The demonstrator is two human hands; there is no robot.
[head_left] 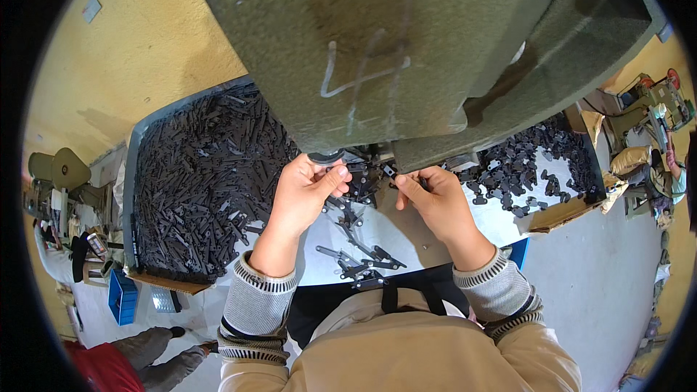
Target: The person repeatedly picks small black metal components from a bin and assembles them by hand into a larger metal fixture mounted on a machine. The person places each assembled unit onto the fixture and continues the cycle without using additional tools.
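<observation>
One black plate [390, 172] pinched by right hand [433, 194]; left hand [305, 190] near green machine [341, 51], cannot tell its grip.

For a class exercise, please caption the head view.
Two hands at a green machine, with dark parts piled to left and right.

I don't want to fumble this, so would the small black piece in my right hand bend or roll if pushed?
The small black piece in your right hand looks flat, so it probably wouldn't roll. It juts out without visible sagging, so it's likely stiff. Its small size suggests little weight.
</observation>
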